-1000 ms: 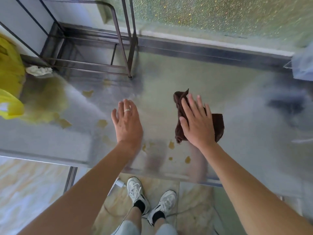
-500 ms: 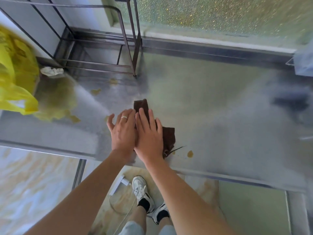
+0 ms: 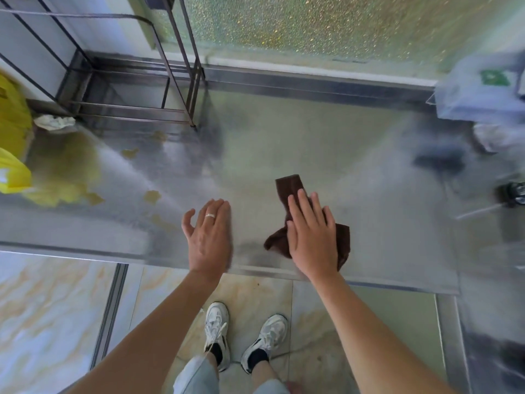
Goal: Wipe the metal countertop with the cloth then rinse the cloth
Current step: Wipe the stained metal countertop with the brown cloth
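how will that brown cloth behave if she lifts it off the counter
The brown cloth would probably droop: it lies creased and bunched under the flat right hand, so it looks floppy. It seems thin, so likely light, heavier if damp. On the smooth metal countertop it should slide easily when pushed.

The countertop (image 3: 298,143) is brushed metal with a dull, hazy sheen, smeared with yellowish stains toward the left. The cloth (image 3: 287,186) near its front edge is dark brown, soft and matt. At far left stands a rack (image 3: 181,52) of dark, thin metal bars beside a glossy yellow plastic bag (image 3: 11,172). The far window (image 3: 312,21) is pebbled, frosted glass. The floor tiles (image 3: 51,308) are glossy marble-patterned.
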Demonstrator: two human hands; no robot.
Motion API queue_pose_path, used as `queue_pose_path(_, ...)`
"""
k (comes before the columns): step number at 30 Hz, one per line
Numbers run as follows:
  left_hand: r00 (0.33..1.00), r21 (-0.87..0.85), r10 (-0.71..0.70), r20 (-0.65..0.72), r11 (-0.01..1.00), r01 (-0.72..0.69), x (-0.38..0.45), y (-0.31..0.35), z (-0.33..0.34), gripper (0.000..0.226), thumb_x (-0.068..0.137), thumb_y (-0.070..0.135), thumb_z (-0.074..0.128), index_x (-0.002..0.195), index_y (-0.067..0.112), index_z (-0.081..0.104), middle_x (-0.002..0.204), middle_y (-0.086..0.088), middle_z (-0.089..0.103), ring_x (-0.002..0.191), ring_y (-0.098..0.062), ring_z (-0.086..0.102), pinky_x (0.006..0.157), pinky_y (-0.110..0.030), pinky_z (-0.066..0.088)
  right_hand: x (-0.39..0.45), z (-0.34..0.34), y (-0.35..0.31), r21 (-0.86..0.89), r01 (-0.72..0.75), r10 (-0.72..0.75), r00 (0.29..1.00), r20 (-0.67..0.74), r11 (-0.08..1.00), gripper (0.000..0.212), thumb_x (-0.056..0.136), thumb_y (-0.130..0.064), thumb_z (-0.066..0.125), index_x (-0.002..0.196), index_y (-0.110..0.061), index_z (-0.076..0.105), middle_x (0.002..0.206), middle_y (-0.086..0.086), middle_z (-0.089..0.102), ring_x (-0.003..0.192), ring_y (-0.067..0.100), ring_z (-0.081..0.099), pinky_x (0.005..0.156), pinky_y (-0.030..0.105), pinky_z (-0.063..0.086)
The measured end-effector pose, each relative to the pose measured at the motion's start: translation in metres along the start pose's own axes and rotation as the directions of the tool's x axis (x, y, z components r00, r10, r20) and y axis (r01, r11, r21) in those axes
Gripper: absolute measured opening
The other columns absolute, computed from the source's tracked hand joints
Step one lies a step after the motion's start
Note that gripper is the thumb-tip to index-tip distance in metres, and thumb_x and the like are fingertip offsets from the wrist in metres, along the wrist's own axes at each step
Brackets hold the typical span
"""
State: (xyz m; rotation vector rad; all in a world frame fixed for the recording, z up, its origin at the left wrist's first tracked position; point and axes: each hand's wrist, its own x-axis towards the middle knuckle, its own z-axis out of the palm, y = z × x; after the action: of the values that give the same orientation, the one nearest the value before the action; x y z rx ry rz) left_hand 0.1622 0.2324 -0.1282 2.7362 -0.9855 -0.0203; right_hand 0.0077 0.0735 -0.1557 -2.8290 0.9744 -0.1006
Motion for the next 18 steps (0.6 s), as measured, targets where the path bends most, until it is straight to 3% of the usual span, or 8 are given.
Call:
queue_pose_path(3,1.0,-0.015,-0.025,-0.011,1.0,0.025,0.005,-0.008,0.0,0.049,0.078,-0.005,0.04,0.116,0.017,0.062,0.125,-0.002,0.062,0.126,-0.021,0.055,0.112,-0.045,0.018,-0.003,-0.003,0.026,-0.026,-0.144,0.143,0.989,-0.042,0.989,0.052,0.11,-0.033,0.029,0.16,-0.02,0.033,0.17,0.003,0.022,0.158,0.028,0.015,0.122,0.052,0.025)
queue_pose_path(6,0.999,0.008,-0.032,-0.002,0.999,0.032,0.018,-0.021,-0.006,0.045,0.076,-0.006,0.06,0.113,0.02,0.062,0.126,-0.001,0.061,0.126,-0.02,0.053,0.111,-0.045,0.016,-0.006,-0.001,0.013,0.007,-0.404,0.404,0.911,-0.087,0.915,0.053,0.108,-0.03,0.031,0.16,-0.02,0.034,0.17,0.004,0.024,0.158,0.031,0.015,0.122,0.052,0.023)
queue_pose_path(8,0.999,0.019,-0.027,0.02,0.999,0.027,0.032,-0.029,-0.012,0.038,0.074,-0.004,0.062,0.104,0.02,0.063,0.121,-0.001,0.062,0.122,-0.021,0.055,0.109,-0.044,0.016,-0.008,0.002,-0.011,0.03,-0.479,0.479,0.873,-0.093,0.878,0.055,0.106,-0.029,0.032,0.16,-0.018,0.033,0.17,0.005,0.023,0.158,0.032,0.015,0.122,0.052,0.023)
queue_pose_path(14,0.99,0.115,0.016,0.138,0.993,-0.032,0.066,-0.04,-0.023,0.029,0.076,0.002,0.066,0.096,0.023,0.067,0.1,0.002,0.068,0.099,-0.021,0.063,0.104,-0.039,0.022,-0.009,0.013,-0.098,0.029,-0.399,0.4,0.915,-0.05,0.917,0.057,0.107,-0.028,0.031,0.162,-0.016,0.026,0.172,0.004,0.014,0.16,0.03,0.005,0.125,0.05,0.02)
queue_pose_path(18,0.992,0.089,0.037,0.12,0.995,-0.048,0.061,-0.042,-0.018,0.024,0.083,0.005,0.06,0.096,0.025,0.067,0.104,0.002,0.069,0.101,-0.019,0.063,0.1,-0.038,0.025,0.004,0.023,-0.159,0.06,-0.321,0.322,0.946,-0.014,0.945,0.059,0.107,-0.03,0.031,0.163,-0.016,0.023,0.173,0.004,0.01,0.16,0.029,0.002,0.126,0.05,0.016)
